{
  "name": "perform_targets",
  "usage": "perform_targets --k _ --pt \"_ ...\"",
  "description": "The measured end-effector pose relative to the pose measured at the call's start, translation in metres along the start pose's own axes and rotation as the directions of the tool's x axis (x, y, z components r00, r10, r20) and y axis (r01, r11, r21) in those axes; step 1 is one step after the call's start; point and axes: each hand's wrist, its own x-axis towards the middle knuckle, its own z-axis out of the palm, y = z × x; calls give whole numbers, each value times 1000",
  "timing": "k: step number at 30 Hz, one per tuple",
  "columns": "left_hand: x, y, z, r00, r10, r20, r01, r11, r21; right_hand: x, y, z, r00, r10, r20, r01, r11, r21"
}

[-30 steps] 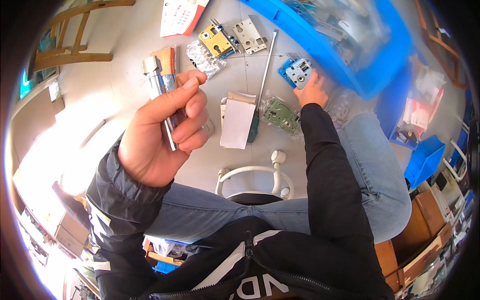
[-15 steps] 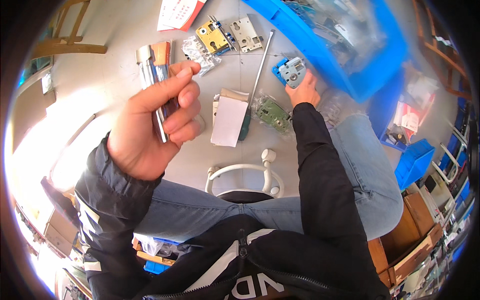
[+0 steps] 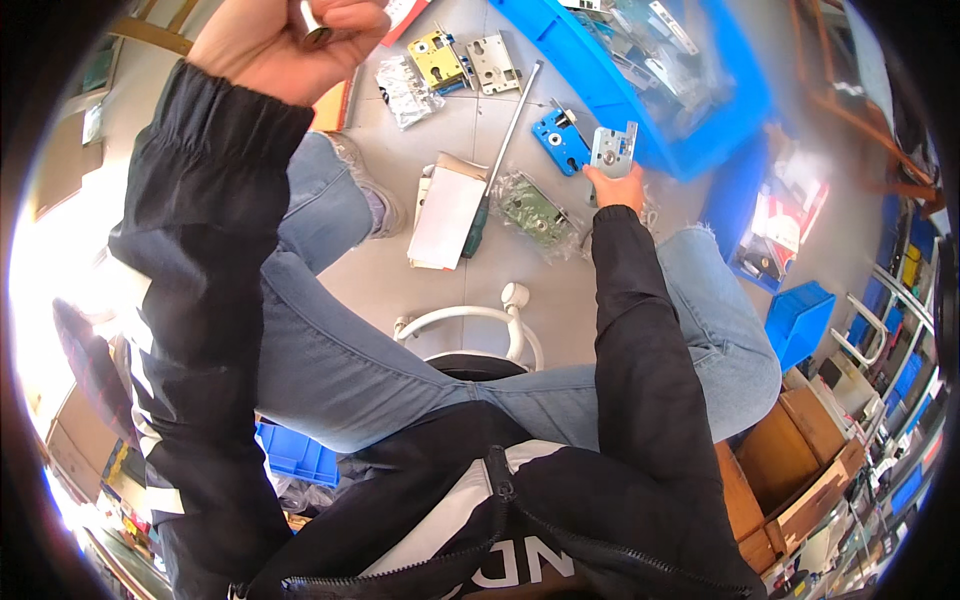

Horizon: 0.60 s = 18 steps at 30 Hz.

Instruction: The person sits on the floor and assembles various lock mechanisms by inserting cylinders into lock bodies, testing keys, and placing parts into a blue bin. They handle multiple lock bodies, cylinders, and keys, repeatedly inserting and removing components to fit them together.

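My left hand (image 3: 285, 50) is raised at the top left, its fingers curled round a shiny metal cylinder (image 3: 315, 28). Only one end of the cylinder shows; the rest is hidden or outside the picture. Farther right, my right hand (image 3: 618, 188) grips a silver lock case (image 3: 611, 150) by its near end. Close to its left, a blue lock case (image 3: 562, 140) lies on the floor. A green lock case (image 3: 537, 210) in clear plastic wrap is just left of my right wrist.
Beyond my right hand stands a large blue bin (image 3: 640, 125) of metal parts. A gold lock case (image 3: 436, 60), a grey lock case (image 3: 492, 63) and a bag of small parts (image 3: 405, 92) lie farther off. A long screwdriver (image 3: 510, 130) lies partly under a white box (image 3: 447, 215).
My left hand has moved up and away with the metal cylinder. My right hand has shifted the silver lock case to the right, apart from the blue one.
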Motion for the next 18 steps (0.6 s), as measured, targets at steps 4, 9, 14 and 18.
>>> perform_targets --k 4,9,14,18 --pt "2 -8 5 997 -82 -9 82 996 -44 -10 -11 -2 997 -28 72 35 995 -94" --pt "4 -7 -6 997 -78 -29 78 997 28 0 -20 22 983 -83 162 136 928 -347" --pt "2 -4 -15 998 -59 -22 60 997 57 16 -11 53 962 -221 160 271 843 -464" --pt "3 -6 -14 986 4 -168 12 996 93 22 -9 67 965 -196 175 258 835 -486"
